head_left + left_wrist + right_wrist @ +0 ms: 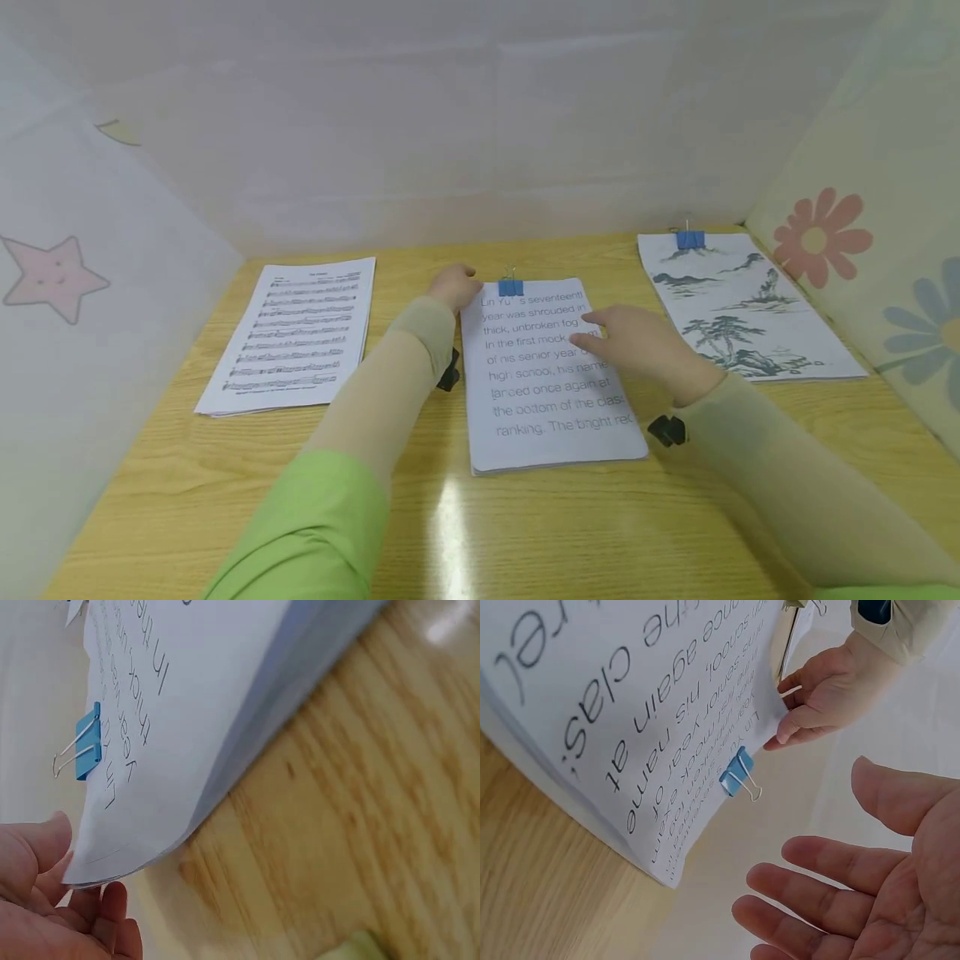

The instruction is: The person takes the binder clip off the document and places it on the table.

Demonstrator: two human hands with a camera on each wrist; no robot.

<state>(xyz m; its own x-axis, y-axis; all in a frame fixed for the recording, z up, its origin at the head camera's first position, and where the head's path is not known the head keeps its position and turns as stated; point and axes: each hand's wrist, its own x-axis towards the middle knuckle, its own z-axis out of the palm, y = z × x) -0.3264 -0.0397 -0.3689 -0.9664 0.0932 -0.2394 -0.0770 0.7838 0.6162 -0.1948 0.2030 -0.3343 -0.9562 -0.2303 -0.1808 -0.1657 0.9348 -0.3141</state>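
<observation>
A stack of printed text pages [555, 446] lies on the wooden table in front of me, with a blue binder clip [511, 287] at its top edge. My left hand [454, 287] pinches the top left corner of this stack. In the left wrist view, the thumb is above the corner and the fingers are beneath it. My right hand [641, 346] hovers near the stack's right side. Its fingers [817, 896] are spread and hold nothing in the right wrist view, where the clip [737, 772] also shows.
Sheet music pages [300, 333] lie on the table at the left. To the right is a stack of landscape paintings [720, 292] with another blue binder clip [690, 240] at its top. White cloth walls [495, 125] stand behind the table [405, 508] and at both sides.
</observation>
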